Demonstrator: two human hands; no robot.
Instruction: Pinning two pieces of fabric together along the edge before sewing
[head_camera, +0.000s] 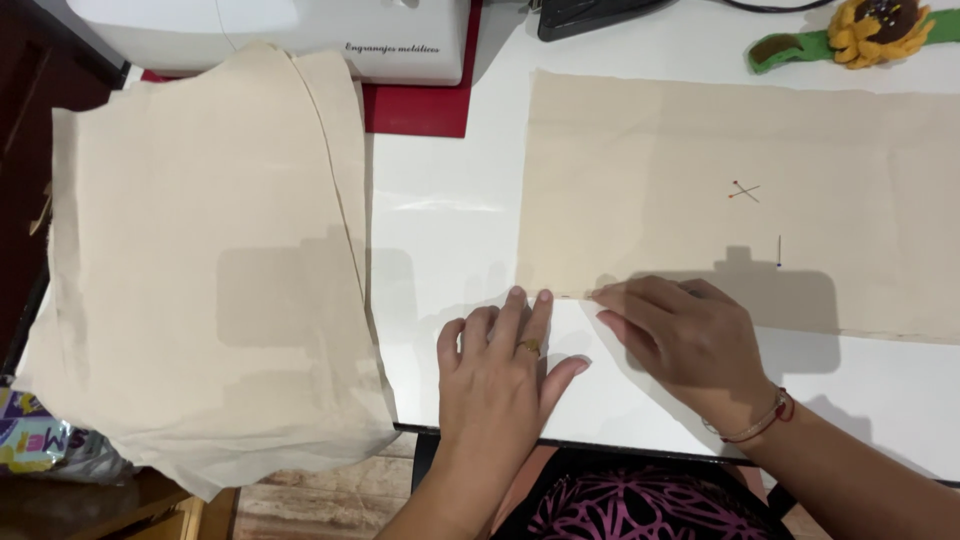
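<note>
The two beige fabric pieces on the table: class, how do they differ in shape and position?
The right fabric piece lies flat and rectangular, pins stuck in it, both hands at its near edge. The left fabric piece is irregular, layered, and overhangs the table. Both are plain beige.

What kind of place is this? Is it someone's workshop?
Most likely a home sewing corner. A white sewing machine stands at the back of the white table, cut pieces of beige fabric lie on it with pins stuck in, and a sunflower-shaped pincushion sits nearby.
</note>
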